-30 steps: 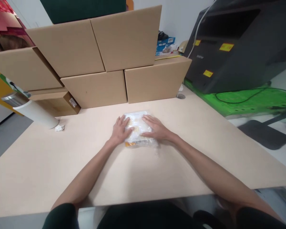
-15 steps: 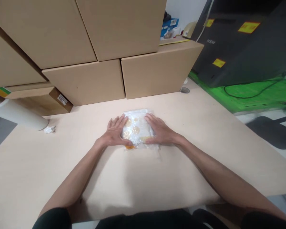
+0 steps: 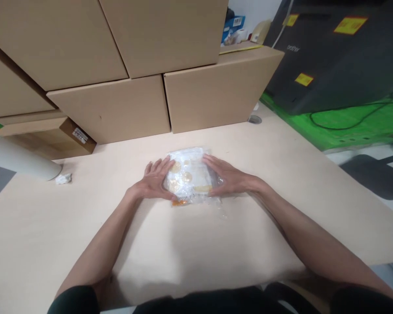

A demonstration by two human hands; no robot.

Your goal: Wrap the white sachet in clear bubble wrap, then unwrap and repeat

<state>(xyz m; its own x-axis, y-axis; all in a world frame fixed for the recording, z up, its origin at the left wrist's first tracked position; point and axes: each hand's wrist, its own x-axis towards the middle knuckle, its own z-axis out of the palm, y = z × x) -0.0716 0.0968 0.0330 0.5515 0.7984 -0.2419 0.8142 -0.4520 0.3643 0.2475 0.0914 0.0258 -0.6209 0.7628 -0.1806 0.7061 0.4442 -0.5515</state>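
A flat white packet (image 3: 189, 173) in clear, shiny plastic lies on the pale table (image 3: 203, 244), with round yellowish spots on it and an orange patch at its lower left corner. Against its left edge rests my left hand (image 3: 155, 181), fingers spread, thumb at the lower left corner. My right hand (image 3: 229, 176) is at the right edge, its fingers and thumb apart, touching the plastic. Neither hand is closed round the packet. Loose clear film sticks out below its lower right side.
Large cardboard boxes (image 3: 209, 98) are stacked along the back. At the left are a smaller box (image 3: 49, 137), a white roll (image 3: 22, 157) and a crumpled white scrap (image 3: 63, 179). Beyond the table's right edge, a dark machine (image 3: 334, 65) stands on a green surface (image 3: 353, 126).
Both hands have moved slightly apart, the right thumb drawing back from the packet's face toward its edge. The view has shifted a little.
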